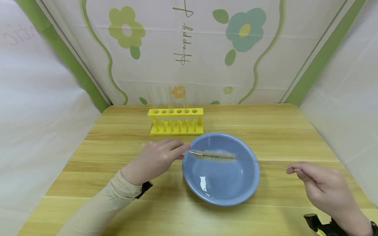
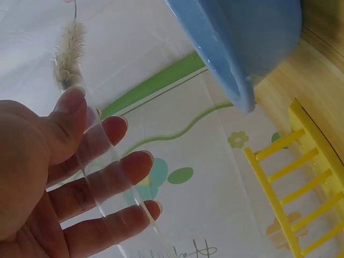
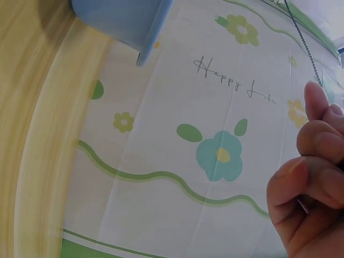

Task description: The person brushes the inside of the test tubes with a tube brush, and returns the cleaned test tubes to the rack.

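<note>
In the head view my left hand [image 1: 155, 160] grips a clear glass test tube [image 2: 112, 166] near its mouth, above the left rim of a blue basin [image 1: 224, 196]. The left wrist view shows the thumb pressing the glass against the fingers. A test tube brush [image 1: 220, 156] with pale bristles has its tip in the tube's mouth, while most of the bristles lie outside, over the basin. At the right, my right hand [image 1: 326, 185] pinches the end of the brush's twisted wire handle [image 1: 273, 164] between thumb and curled fingers.
Behind the basin stands a yellow test tube rack [image 1: 177, 132] with three clear tubes [image 1: 169, 98] upright in it. The wooden table [image 1: 265, 124] is bordered by white cloth walls [image 1: 200, 75] with flower prints. Each wrist carries a black camera mount.
</note>
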Motion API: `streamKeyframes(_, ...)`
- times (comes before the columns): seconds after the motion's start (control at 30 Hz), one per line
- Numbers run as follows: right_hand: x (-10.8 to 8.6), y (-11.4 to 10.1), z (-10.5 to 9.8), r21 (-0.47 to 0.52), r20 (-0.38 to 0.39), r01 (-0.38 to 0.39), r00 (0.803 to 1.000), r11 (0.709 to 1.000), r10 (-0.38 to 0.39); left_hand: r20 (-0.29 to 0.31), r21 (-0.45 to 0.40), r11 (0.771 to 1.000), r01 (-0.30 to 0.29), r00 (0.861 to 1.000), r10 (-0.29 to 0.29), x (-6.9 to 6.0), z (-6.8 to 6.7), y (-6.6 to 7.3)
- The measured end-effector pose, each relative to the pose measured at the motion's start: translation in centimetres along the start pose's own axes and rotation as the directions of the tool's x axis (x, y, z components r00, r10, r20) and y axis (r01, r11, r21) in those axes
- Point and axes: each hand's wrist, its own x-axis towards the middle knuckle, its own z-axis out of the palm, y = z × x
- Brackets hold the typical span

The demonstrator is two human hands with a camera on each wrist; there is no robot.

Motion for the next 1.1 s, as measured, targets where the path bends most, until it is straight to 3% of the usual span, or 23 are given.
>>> streamKeyframes(0.2,-0.3,0.3,0.4,-0.043,0.027,0.010,1.000,0.999,-0.009,-0.028,0.015,1.000,-0.008,1.000,0.008,0.3,-0.2,0.1)
streamKeyframes(0.4,0.0,0.0,0.6,-0.082,0.024,0.061,0.998,0.995,-0.060,-0.006,0.055,0.998,-0.020,1.000,0.020,0.7,-0.6,0.6)
streamKeyframes(0.63,1.3,-1.0,1.2,-0.119,-0.031,0.141,0.989,0.983,-0.146,0.007,0.093,0.994,-0.049,0.999,0.048,1.5,-0.7,1.2)
streamKeyframes(0.73,2.0,-1.5,1.8,-0.108,-0.095,0.195,0.974,0.975,-0.206,0.015,0.101,0.993,-0.055,0.998,0.054,1.8,-0.7,1.4)
streamKeyframes(0.9,2.9,-2.2,3.0,-0.116,-0.199,0.286,0.932,0.951,-0.304,0.036,0.115,0.992,-0.056,0.998,0.052,2.3,-0.8,1.7)
streamKeyframes(1.1,3.3,-2.9,3.7,-0.196,-0.219,0.322,0.906,0.926,-0.361,0.049,0.125,0.990,-0.061,0.997,0.055,2.7,-0.8,2.0)
